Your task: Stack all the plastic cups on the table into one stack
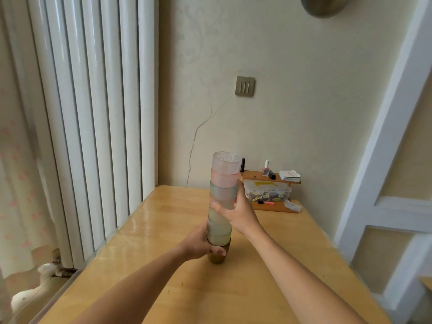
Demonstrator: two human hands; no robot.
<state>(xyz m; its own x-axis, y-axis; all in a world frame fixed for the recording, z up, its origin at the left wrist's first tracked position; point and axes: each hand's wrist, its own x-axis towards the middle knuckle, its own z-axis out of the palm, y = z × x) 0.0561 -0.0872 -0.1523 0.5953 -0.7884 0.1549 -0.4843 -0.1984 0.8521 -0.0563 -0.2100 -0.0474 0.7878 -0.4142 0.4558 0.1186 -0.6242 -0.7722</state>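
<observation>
The right hand [236,212] is wrapped around the middle of the cup stack [222,206], thumb on the near side, fingers curled behind at the green and pale tiers. The left hand [202,244] closes on the bottom brown cup [218,254], thumb across its front, bracing it on the table [268,277].

The stack stands near the middle of the table, at 12 o'clock from the wearer, and rises in frosted tiers: brown at the base, then pale grey-green, yellowish, teal, pink and a clear dotted cup [226,160] on top. It leans slightly to the right toward the top. No loose cup shows elsewhere on the table.

At 1 o'clock from the stack, against the wall, sits a small wooden shelf [272,181] carrying a nail polish bottle [266,168], with a clear storage box [268,191] under its top board. A white radiator [93,113] fills the 9 to 11 o'clock side.

The stacking looks complete or in its final seating step. What comes next probably calls for pressing the upper tiers squarely down, then easing both grips off slowly so the tall column does not tip.
</observation>
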